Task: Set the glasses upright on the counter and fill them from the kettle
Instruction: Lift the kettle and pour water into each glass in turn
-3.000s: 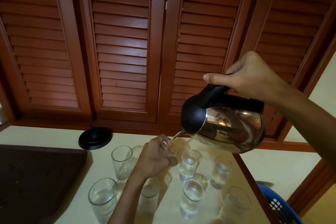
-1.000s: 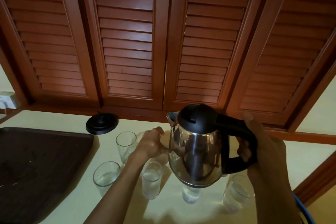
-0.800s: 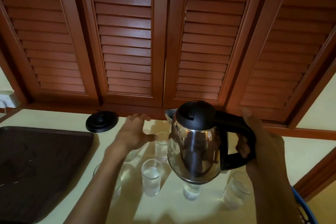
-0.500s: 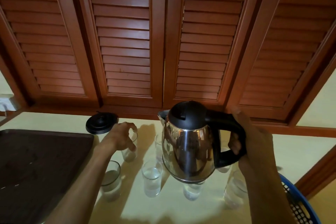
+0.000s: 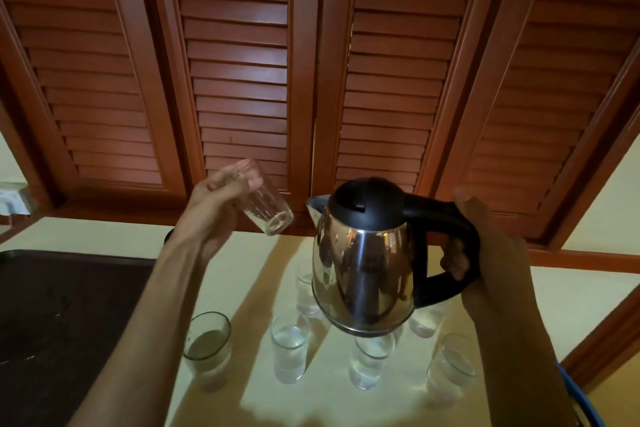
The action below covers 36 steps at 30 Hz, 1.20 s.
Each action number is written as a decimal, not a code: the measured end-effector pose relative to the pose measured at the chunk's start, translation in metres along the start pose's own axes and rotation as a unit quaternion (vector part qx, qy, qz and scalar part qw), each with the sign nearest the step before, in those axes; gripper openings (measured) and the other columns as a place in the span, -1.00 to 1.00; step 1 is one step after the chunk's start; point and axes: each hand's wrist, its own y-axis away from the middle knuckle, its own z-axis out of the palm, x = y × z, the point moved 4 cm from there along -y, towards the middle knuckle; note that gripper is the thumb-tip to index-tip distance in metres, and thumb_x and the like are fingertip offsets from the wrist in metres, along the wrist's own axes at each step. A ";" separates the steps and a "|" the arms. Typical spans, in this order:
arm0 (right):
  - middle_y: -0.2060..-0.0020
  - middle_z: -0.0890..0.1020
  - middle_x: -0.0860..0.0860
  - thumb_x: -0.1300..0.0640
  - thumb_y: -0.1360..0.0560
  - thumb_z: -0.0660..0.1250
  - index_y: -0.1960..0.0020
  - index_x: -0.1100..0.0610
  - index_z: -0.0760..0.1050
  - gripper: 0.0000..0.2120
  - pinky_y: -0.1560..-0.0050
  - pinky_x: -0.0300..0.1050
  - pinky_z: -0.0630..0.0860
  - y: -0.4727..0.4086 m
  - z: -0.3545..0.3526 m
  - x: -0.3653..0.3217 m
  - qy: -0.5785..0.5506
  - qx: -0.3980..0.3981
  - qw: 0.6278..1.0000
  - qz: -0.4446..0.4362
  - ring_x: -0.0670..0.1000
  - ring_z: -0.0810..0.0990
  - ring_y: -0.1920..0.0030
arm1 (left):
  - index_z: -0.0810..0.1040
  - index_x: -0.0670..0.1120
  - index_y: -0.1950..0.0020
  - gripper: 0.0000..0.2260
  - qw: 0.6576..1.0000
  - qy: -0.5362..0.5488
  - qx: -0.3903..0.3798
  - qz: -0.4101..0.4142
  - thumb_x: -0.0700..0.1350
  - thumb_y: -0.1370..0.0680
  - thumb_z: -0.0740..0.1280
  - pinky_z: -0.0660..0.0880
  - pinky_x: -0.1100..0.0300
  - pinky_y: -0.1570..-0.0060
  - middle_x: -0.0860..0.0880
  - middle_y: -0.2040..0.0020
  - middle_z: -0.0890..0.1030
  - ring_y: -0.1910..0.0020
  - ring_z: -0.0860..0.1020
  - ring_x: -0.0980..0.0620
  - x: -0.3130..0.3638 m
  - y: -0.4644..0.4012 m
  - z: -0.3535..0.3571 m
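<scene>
— What's around you?

— A dark tray [image 5: 62, 305] lies left on the counter [image 5: 571, 291]; filled glasses [image 5: 290, 350] stand under your kettle [image 5: 363, 263], which hides some.

— And the raised glass [image 5: 265, 208]?

— Your left hand [image 5: 221, 198] grips it in the air, tilted, its long axis pointing down-right toward the spout. Your right hand [image 5: 485, 253] grips the upright kettle's handle.

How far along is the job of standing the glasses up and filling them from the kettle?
Done: several glasses stand upright on the counter holding water. In hand: the left hand holds an empty glass tilted in the air; the right hand grips the kettle, held level, not pouring. Left: set that glass down and fill it.
</scene>
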 end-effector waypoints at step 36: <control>0.61 0.37 0.00 -0.25 -0.35 0.55 0.29 0.37 0.64 -0.38 0.50 -0.27 0.28 -0.039 0.153 -0.149 0.518 -0.303 0.751 -0.277 -0.06 0.32 0.57 | 0.57 -0.05 -0.02 -0.53 0.953 -0.301 -0.031 0.027 -0.29 -0.19 0.62 0.63 -0.12 0.01 -0.10 0.11 0.71 0.22 0.65 0.02 -0.061 0.050 0.042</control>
